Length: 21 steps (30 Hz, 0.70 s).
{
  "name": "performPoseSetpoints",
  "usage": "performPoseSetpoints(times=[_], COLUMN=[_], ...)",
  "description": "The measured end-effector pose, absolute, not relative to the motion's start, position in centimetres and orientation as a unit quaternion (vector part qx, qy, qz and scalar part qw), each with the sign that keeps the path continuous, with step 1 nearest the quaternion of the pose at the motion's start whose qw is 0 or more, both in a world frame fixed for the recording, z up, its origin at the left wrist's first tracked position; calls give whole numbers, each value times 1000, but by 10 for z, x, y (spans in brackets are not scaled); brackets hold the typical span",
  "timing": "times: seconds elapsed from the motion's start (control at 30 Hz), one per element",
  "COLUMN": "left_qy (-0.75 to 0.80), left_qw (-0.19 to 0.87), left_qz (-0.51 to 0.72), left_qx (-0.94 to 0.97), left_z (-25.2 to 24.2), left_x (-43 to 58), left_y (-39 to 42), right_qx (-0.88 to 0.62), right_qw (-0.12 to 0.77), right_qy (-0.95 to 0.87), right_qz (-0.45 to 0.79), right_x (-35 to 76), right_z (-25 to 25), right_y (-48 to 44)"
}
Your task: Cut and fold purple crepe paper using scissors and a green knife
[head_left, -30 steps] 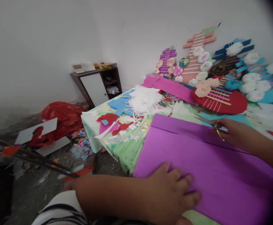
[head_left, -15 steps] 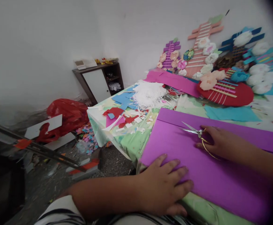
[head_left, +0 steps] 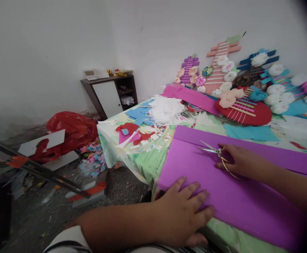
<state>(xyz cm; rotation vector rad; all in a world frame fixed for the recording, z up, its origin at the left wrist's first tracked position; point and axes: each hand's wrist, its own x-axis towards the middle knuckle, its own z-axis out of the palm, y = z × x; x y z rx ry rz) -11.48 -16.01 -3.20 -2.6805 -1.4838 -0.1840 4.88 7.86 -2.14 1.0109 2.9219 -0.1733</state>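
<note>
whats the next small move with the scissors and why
I'd probably bring the scissors to the left edge of the purple sheet: the right hand holds them open, pointing that way, and the left hand rests on the sheet.

A cloth-covered table bears a purple sheet, white strands, turquoise sheet, scraps

Purple sheet lies flat on the surface; dark line, cut or fold unclear, runs near its far edge. Scissors: silver blades parted, gold-coloured handles, held over the sheet, tips leftward.
</note>
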Motion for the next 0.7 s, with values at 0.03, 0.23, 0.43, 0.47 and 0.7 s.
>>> performPoseSetpoints(times=[0.03,0.23,0.43,0.47,0.7], left_qy=[-483,-476,-440,-435,-484], left_qw=[35,33,39,41,78], left_qz=[-61,-64,-75,-90,-155], left_qx=[-873,-876,-894,-895,-857], left_z=[-32,-28,-5,2,43], left_x=[-115,-116,-121,-123,-142], left_y=[-160,-160,-151,-147,-106], right_qx=[325,316,477,493,491], right_qw=[21,-10,37,63,101], right_qy=[944,948,878,868,863], right_qz=[-55,-30,18,18,-69], right_x=[49,54,87,96,134], right_z=[-23,-18,16,18,9], right_y=[79,81,84,85,79])
